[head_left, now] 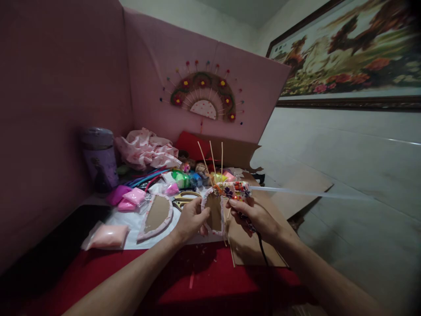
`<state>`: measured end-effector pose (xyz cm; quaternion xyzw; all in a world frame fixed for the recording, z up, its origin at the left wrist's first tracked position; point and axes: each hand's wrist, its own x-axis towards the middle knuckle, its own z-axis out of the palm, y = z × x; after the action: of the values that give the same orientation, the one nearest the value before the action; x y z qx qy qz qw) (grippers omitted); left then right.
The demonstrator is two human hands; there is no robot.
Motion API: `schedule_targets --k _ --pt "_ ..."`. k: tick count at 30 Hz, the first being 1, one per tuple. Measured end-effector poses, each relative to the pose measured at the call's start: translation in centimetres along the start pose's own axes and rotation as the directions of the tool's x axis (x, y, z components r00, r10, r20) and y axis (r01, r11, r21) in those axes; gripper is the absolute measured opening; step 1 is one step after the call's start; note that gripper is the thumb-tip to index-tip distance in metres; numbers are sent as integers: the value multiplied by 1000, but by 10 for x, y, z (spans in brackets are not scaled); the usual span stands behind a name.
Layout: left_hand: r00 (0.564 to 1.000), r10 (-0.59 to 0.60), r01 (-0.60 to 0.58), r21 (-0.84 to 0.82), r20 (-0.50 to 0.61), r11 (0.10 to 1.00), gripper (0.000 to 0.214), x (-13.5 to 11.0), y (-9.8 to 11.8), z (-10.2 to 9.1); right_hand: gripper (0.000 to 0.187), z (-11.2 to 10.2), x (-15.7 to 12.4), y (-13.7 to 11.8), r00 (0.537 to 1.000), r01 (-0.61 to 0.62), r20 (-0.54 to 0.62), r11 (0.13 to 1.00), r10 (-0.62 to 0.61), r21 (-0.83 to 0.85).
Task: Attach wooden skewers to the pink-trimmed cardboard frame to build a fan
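Observation:
My right hand [251, 214] is closed round the handle of a flower-patterned glue gun [242, 188], with a long clear glue stick [296, 192] running out of its back. The gun's nozzle is over the top edge of a half-round cardboard piece [215, 211] with a pink fabric border. My left hand [192, 218] grips this piece by its left edge, thumb on top. Three thin wooden sticks [213, 158] stand out from its far edge. A similar cardboard half-round [158, 213] lies flat to the left, near gold-handled scissors [186, 198].
Bags of coloured clay [182, 179] and a pale pink bag [108, 236] lie about. A purple tumbler [99, 160] and crumpled pink cloth [146, 149] stand at the back left. Brown cardboard [256, 245] lies at the right. A fan-shaped decoration [203, 81] hangs on the pink board.

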<state>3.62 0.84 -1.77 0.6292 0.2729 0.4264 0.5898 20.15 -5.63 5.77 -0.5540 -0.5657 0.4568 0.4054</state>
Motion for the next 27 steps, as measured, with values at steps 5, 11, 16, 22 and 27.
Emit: schedule_targets --k 5,11,16,22,27 --pt "1000 -8 8 -8 -6 1000 18 0 1 0 28 0 -1 3 998 -60 -28 998 61 6" --pt "1000 -3 3 -12 -8 1000 19 0 3 0 29 1 -4 6 998 -66 -3 997 66 -39" --pt "1000 -9 9 -20 -11 1000 19 0 4 1 32 4 -6 6 994 -107 -21 991 106 -80" --pt "1000 -3 3 -26 -5 1000 20 -1 3 1 33 5 -6 5 996 -82 21 992 84 -93" --pt "1000 3 -3 -21 -6 1000 19 -2 3 0 34 5 -5 6 996 -88 19 991 90 -101"
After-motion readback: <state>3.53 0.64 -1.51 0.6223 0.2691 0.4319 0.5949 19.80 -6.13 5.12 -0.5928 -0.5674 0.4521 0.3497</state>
